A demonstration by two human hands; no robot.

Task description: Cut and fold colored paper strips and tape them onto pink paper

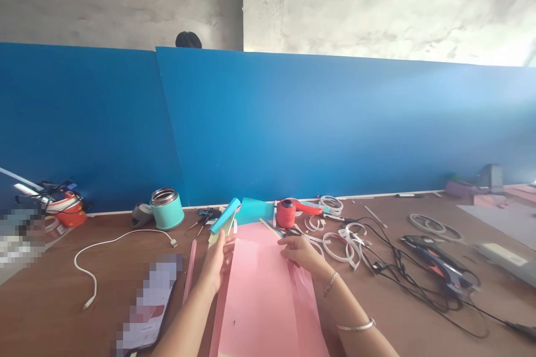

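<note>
A long sheet of pink paper (262, 290) lies lengthwise in front of me, with folded strips along its sides. At its upper left edge is my left hand (218, 261), its bent fingers gripping that edge. My right hand (302, 254) has its fingers curled on the opposite edge, closed on the paper near the top corner. Beyond the sheet lie blue paper (256, 211) and a thin pale stick (270, 227). A rolled blue sheet (225, 216) rests just past my left hand. Dark scissors, partly hidden, seem to lie behind my right fingers.
To the left are a phone (148, 304), a white cable (94, 241) and a turquoise container (167, 211). A red hair-dryer-shaped item (287, 213), coiled white strips (345, 242) and a glue gun (446, 270) with black cords lie right. A blue partition (293, 128) stands behind.
</note>
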